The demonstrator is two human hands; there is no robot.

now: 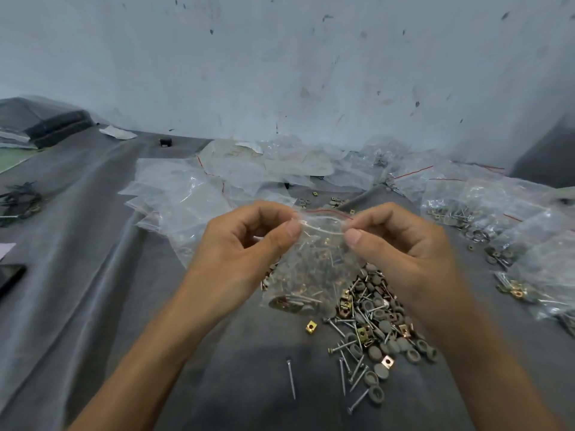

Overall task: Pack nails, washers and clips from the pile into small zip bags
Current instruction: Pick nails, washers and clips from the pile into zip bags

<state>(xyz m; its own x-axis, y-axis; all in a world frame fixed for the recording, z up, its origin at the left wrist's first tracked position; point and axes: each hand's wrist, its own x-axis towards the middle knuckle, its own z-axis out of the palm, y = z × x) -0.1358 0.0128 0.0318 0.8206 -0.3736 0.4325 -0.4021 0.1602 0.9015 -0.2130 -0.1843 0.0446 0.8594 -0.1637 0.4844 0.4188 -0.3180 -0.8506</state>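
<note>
A small clear zip bag (pixel 311 269) with a red strip hangs between both hands above the pile; nails, a washer and a brass clip lie at its bottom. My left hand (pixel 249 244) pinches the bag's top edge at its left end, thumb in front. My right hand (pixel 401 247) pinches the same edge at its right end. Below and to the right, the pile (pixel 373 331) of nails, grey round washers and brass clips lies on the grey cloth. One loose nail (pixel 291 379) and one brass clip (pixel 310 326) lie apart, left of the pile.
Empty zip bags (pixel 186 194) lie heaped behind my hands. Filled bags (pixel 510 231) spread along the right side. A dark phone (pixel 11 278) lies at the left edge, black ties (pixel 20 200) farther back, and a dark bundle (pixel 53 122) by the white wall.
</note>
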